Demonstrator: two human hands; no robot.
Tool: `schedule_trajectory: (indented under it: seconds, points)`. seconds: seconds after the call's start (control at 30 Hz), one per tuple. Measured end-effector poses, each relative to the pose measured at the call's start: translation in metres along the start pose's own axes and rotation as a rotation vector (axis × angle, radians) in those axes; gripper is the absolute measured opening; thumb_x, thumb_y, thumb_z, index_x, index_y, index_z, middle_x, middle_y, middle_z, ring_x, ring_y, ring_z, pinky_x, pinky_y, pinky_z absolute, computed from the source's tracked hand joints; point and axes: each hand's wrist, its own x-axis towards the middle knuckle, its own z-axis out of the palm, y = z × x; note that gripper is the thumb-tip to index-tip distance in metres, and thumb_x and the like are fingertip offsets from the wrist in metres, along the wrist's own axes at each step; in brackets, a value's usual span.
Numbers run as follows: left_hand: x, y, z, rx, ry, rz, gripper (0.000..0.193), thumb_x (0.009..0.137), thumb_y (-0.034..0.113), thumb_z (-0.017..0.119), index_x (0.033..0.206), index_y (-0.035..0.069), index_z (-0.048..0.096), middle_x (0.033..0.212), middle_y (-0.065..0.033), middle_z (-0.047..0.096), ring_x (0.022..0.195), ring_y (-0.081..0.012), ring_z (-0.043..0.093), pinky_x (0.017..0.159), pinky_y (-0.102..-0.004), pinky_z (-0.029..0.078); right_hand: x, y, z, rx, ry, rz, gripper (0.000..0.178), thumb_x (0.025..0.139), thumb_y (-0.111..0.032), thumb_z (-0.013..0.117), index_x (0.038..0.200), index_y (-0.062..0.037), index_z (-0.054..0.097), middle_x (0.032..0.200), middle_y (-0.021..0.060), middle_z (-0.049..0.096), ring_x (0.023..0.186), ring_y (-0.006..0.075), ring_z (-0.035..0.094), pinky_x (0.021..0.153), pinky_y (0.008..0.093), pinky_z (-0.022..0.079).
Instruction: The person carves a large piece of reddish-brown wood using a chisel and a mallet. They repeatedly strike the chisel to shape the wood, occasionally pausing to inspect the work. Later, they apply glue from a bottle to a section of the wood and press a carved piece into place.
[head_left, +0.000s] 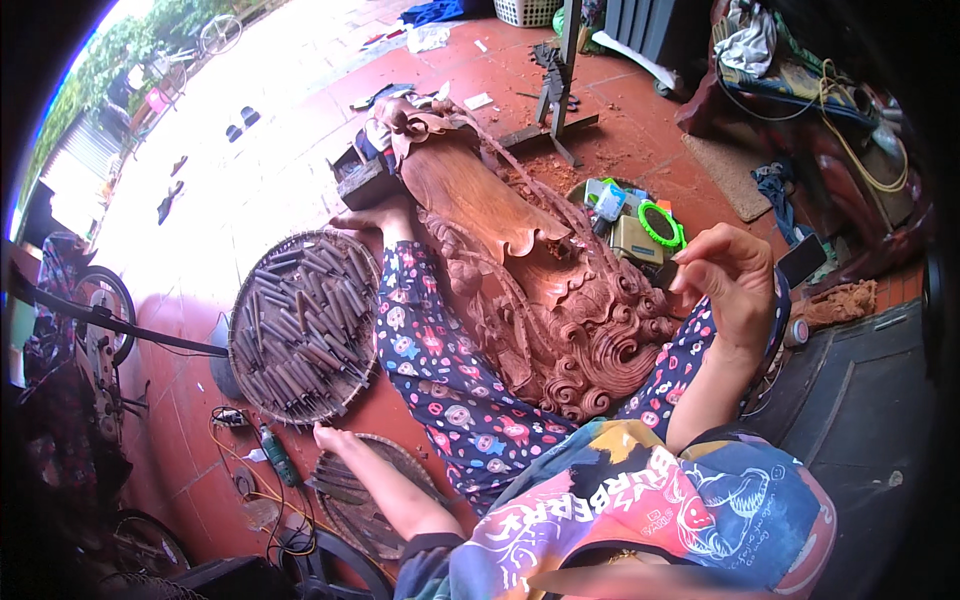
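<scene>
Many brown cylindrical tools (305, 325) in round woven basket (235, 335); left hand (338, 441) near rim, right hand (738, 287) raised, fingers (728, 240) bent; both grasps I cannot tell. Probably tool choosing; next needs sure grip.

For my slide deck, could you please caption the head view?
Right hand raised near a reddish-brown carved sculpture, left hand near a round basket of slender tools.

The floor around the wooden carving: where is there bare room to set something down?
Bare red tile shows between the large basket and the bicycle. Sunlit paving lies open between that basket and the dark shoes. It is crowded just right of the carving, around a tan box, and near the left hand, between the small basket and the large one.
</scene>
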Motion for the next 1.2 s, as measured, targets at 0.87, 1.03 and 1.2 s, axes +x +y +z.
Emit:
schedule_trajectory:
  seconds: [0.87,1.03,1.2]
  points:
    - [-0.22,-0.008,0.148,1.271,-0.562,1.084,0.054,0.094,0.044,0.058,0.125,0.001,0.062,0.125,-0.0229,0.061,0.114,-0.0397,0.057,0.097,-0.0448,0.043,-0.149,0.137,-0.242,0.013,0.799,0.139,0.007,0.091,-0.01,0.067,0.086,-0.0049,0.067,0.077,0.0038,0.069,0.058,0.0037,0.053,0.053,0.0169,0.039]
    - [-0.237,0.005,0.149,1.393,-0.573,0.995,0.058,0.097,0.047,0.051,0.13,0.0,0.057,0.13,-0.023,0.058,0.119,-0.0403,0.054,0.099,-0.0456,0.042,-0.179,0.203,-0.238,-0.06,0.903,0.348,0.013,0.084,-0.009,0.076,0.08,-0.0055,0.064,0.072,0.0034,0.067,0.06,0.0052,0.058,0.055,0.0196,0.045]
    - [-0.212,0.012,0.146,1.426,-0.581,0.942,0.06,0.097,0.051,0.051,0.134,0.005,0.055,0.131,-0.0217,0.057,0.115,-0.0373,0.056,0.097,-0.0453,0.043,-0.197,0.223,-0.227,0.092,1.026,0.667,0.03,0.094,-0.027,0.067,0.08,-0.0003,0.066,0.069,0.0094,0.069,0.055,0.0103,0.064,0.052,0.0228,0.05]
